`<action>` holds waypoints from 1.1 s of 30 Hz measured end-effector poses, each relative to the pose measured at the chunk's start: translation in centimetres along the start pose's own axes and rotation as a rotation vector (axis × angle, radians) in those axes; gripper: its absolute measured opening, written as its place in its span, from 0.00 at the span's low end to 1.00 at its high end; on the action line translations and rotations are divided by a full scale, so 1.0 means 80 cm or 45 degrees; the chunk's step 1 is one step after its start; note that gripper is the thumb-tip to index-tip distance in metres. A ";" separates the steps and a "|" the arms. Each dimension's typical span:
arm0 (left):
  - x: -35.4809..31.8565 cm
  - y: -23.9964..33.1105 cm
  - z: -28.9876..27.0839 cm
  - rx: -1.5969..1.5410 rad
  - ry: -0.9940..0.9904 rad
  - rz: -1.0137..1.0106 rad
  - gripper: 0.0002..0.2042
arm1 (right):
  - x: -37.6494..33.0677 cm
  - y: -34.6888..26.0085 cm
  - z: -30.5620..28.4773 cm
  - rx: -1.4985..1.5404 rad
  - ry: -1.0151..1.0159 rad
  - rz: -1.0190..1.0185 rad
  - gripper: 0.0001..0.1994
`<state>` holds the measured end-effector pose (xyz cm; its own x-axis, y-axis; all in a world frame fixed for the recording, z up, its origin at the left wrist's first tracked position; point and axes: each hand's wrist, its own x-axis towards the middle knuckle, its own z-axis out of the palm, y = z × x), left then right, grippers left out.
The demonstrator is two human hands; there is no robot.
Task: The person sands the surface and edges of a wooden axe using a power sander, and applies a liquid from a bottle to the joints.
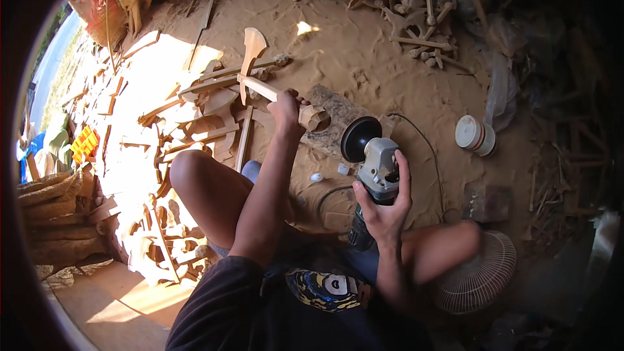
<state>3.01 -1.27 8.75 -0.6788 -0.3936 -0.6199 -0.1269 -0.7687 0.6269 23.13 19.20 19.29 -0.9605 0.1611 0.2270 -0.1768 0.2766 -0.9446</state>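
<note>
My left hand [286,110] is wrapped round the handle of a wooden toy-like axe [260,87]. Its curved, pale blade points away from me, and its faceted knob end sticks out to the right of my fist. In my right hand [389,211] is an angle grinder [379,168], its grey head turned up. The round black disc [361,139] on it faces the knob end, with a small gap between them. Beneath both lies a rough, dusty wooden block [335,105] on the ground. My right thumb and fingers span the grinder's body; part of its grip is hidden.
Unfinished wooden pieces [218,101] lie heaped at the left, close to my knee. Another wood pile [422,23] is at the far right. A white tub [469,131], a black cord [429,146] and a round fan [478,273] are on the right. Sawdust covers the ground.
</note>
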 end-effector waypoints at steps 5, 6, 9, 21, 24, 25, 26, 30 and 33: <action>0.014 0.012 -0.011 -0.398 -0.165 -0.277 0.07 | 0.001 0.002 0.004 -0.032 -0.032 0.003 0.41; 0.015 0.007 -0.010 -0.399 -0.165 -0.275 0.07 | 0.002 -0.004 0.007 -0.015 -0.045 0.014 0.41; 0.017 -0.008 -0.011 -0.379 -0.064 -0.211 0.06 | 0.007 -0.017 0.012 -0.033 -0.058 -0.015 0.40; -0.006 -0.011 -0.002 -0.127 0.132 -0.101 0.05 | 0.020 -0.021 0.032 -0.267 -0.184 -0.069 0.39; -0.015 -0.014 0.000 -0.096 0.137 -0.074 0.04 | 0.020 -0.024 0.034 -0.269 -0.117 -0.101 0.39; -0.020 -0.016 0.001 -0.088 0.138 -0.056 0.05 | 0.021 -0.024 0.033 -0.274 -0.118 -0.099 0.39; -0.023 -0.015 0.002 -0.088 0.139 -0.061 0.05 | 0.021 -0.024 0.030 -0.235 -0.124 -0.070 0.39; -0.027 -0.009 0.004 -0.091 0.150 -0.070 0.05 | 0.026 -0.018 0.031 -0.304 -0.115 -0.169 0.40; -0.028 -0.011 0.005 -0.080 0.174 -0.050 0.06 | 0.026 -0.022 0.037 -0.264 -0.062 -0.120 0.40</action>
<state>4.36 0.45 9.79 -0.5688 -0.4241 -0.7047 -0.1032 -0.8132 0.5727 20.83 16.24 20.68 -0.9519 0.0809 0.2955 -0.2231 0.4778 -0.8496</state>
